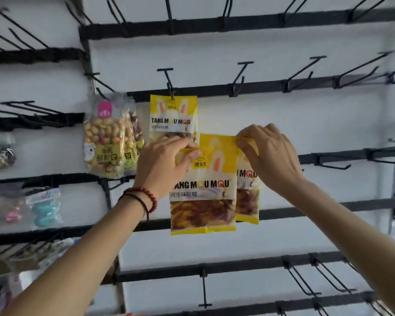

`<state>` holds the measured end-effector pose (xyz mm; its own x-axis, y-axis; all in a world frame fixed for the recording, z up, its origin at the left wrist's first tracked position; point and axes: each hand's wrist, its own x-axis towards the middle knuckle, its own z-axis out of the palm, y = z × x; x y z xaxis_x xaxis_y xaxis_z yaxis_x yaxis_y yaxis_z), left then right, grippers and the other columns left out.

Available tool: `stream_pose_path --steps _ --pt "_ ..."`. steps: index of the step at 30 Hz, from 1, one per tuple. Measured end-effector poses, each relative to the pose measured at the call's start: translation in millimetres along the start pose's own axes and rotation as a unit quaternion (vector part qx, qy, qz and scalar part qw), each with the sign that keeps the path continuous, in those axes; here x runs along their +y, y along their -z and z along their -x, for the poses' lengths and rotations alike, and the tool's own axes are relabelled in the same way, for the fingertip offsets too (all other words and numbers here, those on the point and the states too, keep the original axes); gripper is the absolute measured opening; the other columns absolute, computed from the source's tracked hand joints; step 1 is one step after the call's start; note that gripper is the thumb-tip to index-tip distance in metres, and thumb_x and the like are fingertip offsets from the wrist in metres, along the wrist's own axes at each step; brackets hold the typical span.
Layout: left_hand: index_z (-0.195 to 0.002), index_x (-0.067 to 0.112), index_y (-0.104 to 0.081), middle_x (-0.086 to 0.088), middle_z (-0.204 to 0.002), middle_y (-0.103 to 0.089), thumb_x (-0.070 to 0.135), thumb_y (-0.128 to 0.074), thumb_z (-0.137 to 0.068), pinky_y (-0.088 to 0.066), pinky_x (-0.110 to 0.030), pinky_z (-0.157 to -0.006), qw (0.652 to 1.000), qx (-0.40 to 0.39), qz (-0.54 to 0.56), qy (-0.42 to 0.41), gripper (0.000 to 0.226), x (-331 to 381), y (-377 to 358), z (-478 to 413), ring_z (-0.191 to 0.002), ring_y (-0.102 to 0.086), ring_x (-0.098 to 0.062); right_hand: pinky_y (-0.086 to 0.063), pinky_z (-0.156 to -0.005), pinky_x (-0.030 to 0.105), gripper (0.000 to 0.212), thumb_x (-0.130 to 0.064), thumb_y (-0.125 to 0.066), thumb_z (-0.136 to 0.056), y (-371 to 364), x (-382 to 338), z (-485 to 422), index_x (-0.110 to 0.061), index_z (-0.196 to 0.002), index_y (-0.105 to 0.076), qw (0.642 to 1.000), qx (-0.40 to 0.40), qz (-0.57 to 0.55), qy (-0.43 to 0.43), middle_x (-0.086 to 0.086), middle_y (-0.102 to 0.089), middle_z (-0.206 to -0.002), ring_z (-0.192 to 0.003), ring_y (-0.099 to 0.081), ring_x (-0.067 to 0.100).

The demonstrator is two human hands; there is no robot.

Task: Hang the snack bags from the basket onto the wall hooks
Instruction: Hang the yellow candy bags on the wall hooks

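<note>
Two yellow "TANG MOU MOU" snack bags are raised in front of the wall rack. My left hand (pixel 162 164) pinches the top left corner of the front bag (pixel 203 192). My right hand (pixel 268 153) pinches the top edge at the right, where a second yellow bag (pixel 248 201) hangs just behind the first. A third bag of the same kind (pixel 173 118) hangs on a black hook (pixel 168 79) above and to the left. The basket is out of view.
A bag of mixed nuts (pixel 111 137) hangs left of the yellow bag. More packets hang at the far left (pixel 43 207). Bare black hooks (pixel 242 76) jut from the horizontal rails across the white wall, to the right and below.
</note>
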<state>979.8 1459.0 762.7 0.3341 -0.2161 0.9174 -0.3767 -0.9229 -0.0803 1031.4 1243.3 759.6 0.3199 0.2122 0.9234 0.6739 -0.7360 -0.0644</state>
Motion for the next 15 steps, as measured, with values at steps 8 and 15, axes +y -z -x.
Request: stream_pose_path --steps 8,15 --pt "-0.087 0.032 -0.067 0.022 -0.081 -0.06 0.044 -0.059 -0.087 -0.047 -0.044 -0.084 0.999 0.041 0.011 -0.009 0.015 6.1 -12.9 -80.0 -0.083 -0.059 -0.013 -0.031 -0.071 0.03 0.02 -0.02 -0.049 -0.093 12.8 27.5 -64.7 -0.022 -0.109 -0.06 0.999 0.024 -0.014 -0.031 -0.003 -0.064 -0.108 -0.101 -0.047 0.021" --pt "-0.092 0.032 -0.068 0.017 -0.082 -0.066 0.044 -0.057 -0.088 -0.037 -0.031 -0.073 0.997 0.069 -0.015 -0.002 0.017 3.0 -31.2 -128.8 -0.082 -0.054 -0.013 -0.03 -0.075 0.031 0.022 -0.024 -0.049 -0.094 12.1 52.6 -120.2 -0.025 -0.112 -0.061 0.998 0.034 -0.02 -0.052 -0.006 -0.066 -0.109 -0.106 -0.045 0.02"
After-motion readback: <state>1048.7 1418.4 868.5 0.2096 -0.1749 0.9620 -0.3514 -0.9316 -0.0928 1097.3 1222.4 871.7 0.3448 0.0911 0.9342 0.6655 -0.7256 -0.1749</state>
